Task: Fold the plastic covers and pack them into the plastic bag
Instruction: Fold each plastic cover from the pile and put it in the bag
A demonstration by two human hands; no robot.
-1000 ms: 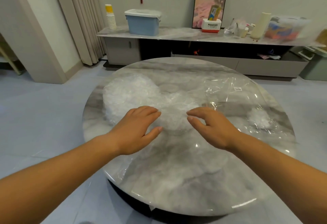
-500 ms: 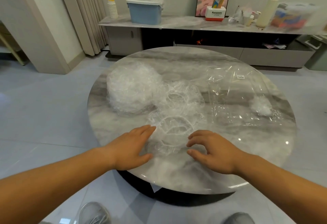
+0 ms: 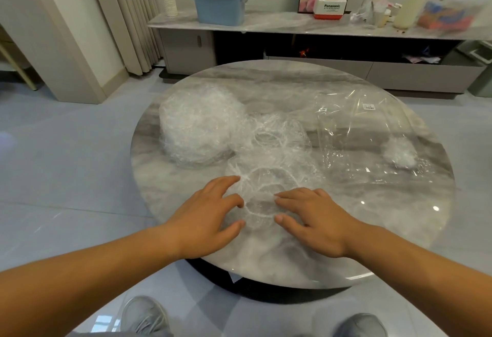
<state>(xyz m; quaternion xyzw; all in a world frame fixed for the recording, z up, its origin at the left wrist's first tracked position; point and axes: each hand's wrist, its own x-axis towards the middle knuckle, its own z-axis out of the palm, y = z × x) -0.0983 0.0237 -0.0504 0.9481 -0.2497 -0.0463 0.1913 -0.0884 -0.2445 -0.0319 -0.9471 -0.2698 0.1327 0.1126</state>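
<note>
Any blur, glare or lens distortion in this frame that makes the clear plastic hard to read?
Head view: wide-angle bending curves the sideboard; its far right end is smeared; small glare spots dot the table; the plastic bag shows only by bright creases; the left hand, right hand and the cover between them are sharp.

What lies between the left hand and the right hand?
One spread plastic cover, lying on the table; the left hand and right hand touch its sides. Head view.
</note>
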